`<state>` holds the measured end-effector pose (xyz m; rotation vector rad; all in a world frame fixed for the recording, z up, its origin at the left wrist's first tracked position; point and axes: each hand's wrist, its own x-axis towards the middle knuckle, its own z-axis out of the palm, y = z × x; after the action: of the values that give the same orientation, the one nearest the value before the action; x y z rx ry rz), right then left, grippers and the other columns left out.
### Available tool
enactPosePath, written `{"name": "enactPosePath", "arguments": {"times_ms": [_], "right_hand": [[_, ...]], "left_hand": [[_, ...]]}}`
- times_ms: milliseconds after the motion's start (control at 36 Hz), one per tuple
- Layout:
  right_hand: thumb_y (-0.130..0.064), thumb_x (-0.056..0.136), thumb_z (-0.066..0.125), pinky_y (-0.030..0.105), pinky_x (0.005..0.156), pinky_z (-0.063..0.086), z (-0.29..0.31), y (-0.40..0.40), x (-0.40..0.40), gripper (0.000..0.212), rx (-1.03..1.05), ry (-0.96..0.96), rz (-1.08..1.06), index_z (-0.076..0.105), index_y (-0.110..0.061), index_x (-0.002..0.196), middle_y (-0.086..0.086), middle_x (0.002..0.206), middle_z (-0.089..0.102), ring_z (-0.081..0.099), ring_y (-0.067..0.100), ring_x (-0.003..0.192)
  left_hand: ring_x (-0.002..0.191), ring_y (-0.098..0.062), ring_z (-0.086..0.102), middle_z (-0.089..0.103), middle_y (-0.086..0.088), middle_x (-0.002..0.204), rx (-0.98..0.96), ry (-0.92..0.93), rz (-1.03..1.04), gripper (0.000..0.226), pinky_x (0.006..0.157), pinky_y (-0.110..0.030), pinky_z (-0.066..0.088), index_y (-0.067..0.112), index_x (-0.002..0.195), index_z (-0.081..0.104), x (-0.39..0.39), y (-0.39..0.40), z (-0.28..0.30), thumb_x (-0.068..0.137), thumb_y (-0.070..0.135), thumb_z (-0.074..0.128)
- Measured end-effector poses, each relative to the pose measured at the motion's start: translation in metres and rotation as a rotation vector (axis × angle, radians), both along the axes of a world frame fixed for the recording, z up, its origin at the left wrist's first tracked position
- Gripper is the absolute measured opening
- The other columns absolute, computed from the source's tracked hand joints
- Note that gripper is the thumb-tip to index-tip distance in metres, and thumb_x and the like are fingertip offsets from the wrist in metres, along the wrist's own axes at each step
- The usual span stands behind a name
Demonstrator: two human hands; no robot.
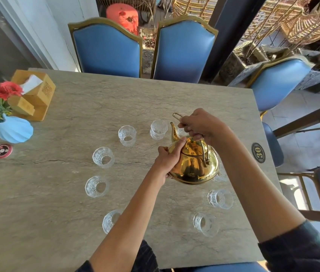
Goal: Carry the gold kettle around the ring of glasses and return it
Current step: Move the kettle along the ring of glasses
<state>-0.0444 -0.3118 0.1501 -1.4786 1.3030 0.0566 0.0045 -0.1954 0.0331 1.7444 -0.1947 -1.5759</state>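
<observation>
A large grey stone-patterned table (76, 222) fills most of the view from above. At its far edge stand two blue chairs (108, 50) with gold trim, and a third blue chair sits at the far right corner. On the left edge are a pale blue vase (14, 130) holding red flowers and, behind it, a wooden tissue box (35, 95). A round black badge (257, 153) marked 30 lies near the right edge.

Over the right-centre of the table a person holds a gold kettle (193, 165) with both hands, its spout pointing away toward the far chairs. The right hand (200, 127) curls tightly round the kettle's top handle (the fingers wrap it from above). The left hand (170, 158) grips the kettle's left side, thumb pressed near the lid and fingers curled under the body.

Clear patterned glasses (103, 158) stand upright in a ring around the table's middle, each apart from its neighbours. The kettle hangs above the ring's right side, hiding part of a glass there; whether its base touches the table cannot be told
</observation>
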Motion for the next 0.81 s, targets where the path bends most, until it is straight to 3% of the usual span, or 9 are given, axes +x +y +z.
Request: {"name": "enactPosePath", "arguments": {"times_ms": [528,667,806], "right_hand": [[-0.005,0.097,0.048,0.017,0.031,0.024,0.0024,-0.0015,-0.0001,0.02,0.012,0.005,-0.001,0.063,0.002,0.084,0.003,0.052,0.044,0.033,0.007,0.031],[-0.006,0.097,0.048,0.018,0.032,0.023,0.0029,-0.001,-0.0011,0.018,0.02,-0.003,-0.01,0.063,0.003,0.091,-0.002,0.043,0.045,0.033,0.006,0.032],[-0.006,0.098,0.049,0.018,0.032,0.024,0.0049,0.0008,-0.0018,0.018,0.015,-0.005,-0.005,0.063,0.003,0.094,0.0,0.047,0.046,0.033,0.007,0.033]], "left_hand": [[0.098,-0.015,0.066,0.063,-0.006,0.12,-0.012,-0.009,0.013,0.096,0.063,-0.031,0.051,0.016,0.14,0.038,-0.0011,-0.0006,0.0056,0.08,0.087,0.062],[0.1,-0.016,0.067,0.063,-0.005,0.119,-0.014,-0.005,0.013,0.095,0.064,-0.031,0.052,0.016,0.139,0.038,-0.0019,-0.0007,0.0063,0.08,0.087,0.063],[0.1,-0.017,0.067,0.063,-0.007,0.12,-0.015,-0.008,0.01,0.093,0.063,-0.031,0.051,0.016,0.137,0.039,-0.0023,-0.0006,0.0056,0.08,0.087,0.063]]}}
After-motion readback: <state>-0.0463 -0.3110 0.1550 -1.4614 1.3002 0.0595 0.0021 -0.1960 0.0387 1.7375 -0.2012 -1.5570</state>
